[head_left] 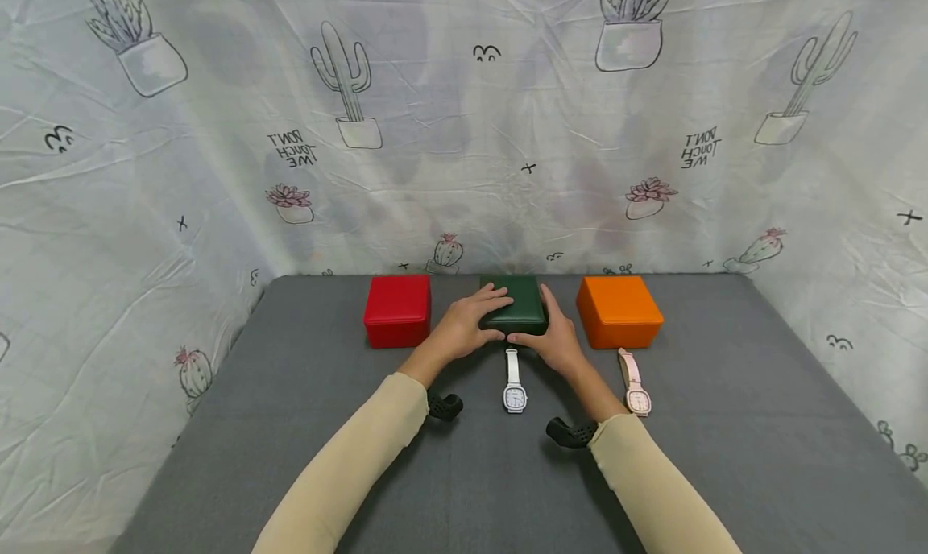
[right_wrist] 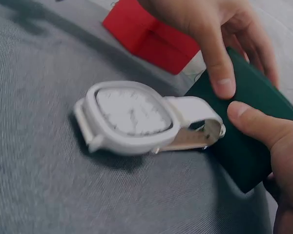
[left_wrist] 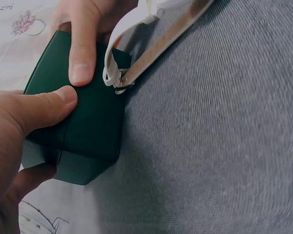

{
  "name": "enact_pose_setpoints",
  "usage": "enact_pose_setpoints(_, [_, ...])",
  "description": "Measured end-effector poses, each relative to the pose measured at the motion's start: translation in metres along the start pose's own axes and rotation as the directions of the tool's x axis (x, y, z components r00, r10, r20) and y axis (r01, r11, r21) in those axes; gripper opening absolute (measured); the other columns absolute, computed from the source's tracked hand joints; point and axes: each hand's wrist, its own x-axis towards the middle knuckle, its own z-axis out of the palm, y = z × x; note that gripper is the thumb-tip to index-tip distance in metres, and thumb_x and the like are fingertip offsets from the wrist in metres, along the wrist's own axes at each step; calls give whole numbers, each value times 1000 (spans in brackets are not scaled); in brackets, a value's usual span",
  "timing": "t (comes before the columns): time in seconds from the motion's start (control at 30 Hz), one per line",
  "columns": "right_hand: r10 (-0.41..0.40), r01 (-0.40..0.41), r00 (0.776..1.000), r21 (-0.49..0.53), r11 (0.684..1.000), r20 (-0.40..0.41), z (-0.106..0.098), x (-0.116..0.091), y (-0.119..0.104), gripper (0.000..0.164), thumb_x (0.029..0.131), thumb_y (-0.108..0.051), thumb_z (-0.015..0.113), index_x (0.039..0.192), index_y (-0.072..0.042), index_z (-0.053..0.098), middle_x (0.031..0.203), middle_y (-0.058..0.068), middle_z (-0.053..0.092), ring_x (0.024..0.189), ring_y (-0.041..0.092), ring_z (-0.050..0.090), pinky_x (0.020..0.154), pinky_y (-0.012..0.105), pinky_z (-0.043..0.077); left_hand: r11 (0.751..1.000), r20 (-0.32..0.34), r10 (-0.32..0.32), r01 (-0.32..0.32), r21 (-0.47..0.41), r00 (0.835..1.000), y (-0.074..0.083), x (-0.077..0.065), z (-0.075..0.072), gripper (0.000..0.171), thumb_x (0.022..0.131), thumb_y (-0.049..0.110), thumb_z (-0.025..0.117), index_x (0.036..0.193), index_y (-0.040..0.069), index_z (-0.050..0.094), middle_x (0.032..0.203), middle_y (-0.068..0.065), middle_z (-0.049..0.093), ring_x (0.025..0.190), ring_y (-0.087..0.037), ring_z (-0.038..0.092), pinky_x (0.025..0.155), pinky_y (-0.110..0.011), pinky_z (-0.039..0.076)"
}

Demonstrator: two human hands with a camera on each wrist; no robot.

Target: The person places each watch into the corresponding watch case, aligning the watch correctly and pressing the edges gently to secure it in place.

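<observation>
A dark green watch box (head_left: 524,296), its lid down, stands at the back middle of the grey table. My left hand (head_left: 462,325) grips its left side, with the thumb on the front face and fingers over the top. My right hand (head_left: 558,338) holds the right side, its thumb also on the front. In the left wrist view both thumbs nearly meet by the box's front seam (left_wrist: 63,141). A white wristwatch (head_left: 515,396) lies before the box, between my forearms; its looped strap (right_wrist: 198,112) reaches toward the box front.
To the left sits a red box (head_left: 397,312), and to the right an orange box (head_left: 620,312). In front of the orange one lies a pink wristwatch (head_left: 639,399), close to my right forearm. A patterned cloth (head_left: 464,135) hangs behind the table (head_left: 464,489).
</observation>
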Motion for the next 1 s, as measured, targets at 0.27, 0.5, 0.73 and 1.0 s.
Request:
enact_pose_setpoints(0.27, [16,-16,999,-10,1000,-49,1,0,3,107,76,-42,81,156,-16,14,150,16,40,124,37,50,101,53,43,998,-8,-46,46,-47,999,3,2,-3,64,83,26,77,141,26,51,152,5,42,146,-16,31,110,-54,37])
enact_pose_setpoints(0.5, [18,-14,998,58,998,-64,4,-1,4,102,76,-32,83,154,-14,20,145,16,45,122,35,53,100,51,46,994,27,-79,81,-73,997,4,6,-10,64,82,29,77,141,27,51,152,5,42,145,-17,34,111,-58,33])
enact_pose_setpoints(0.73, [20,-17,1000,227,974,-12,5,-3,5,90,84,-23,76,154,-14,20,154,14,35,140,30,38,116,47,32,991,53,-87,92,-93,995,6,9,-16,62,82,30,77,140,27,53,150,5,44,144,-18,35,113,-64,26])
enact_pose_setpoints(1.0, [40,-66,997,413,908,71,4,-4,8,82,93,-7,63,156,-18,12,160,11,25,148,28,25,117,48,29,993,68,-76,82,-87,995,7,8,-22,61,84,32,74,141,29,51,151,4,43,145,-20,32,113,-66,21])
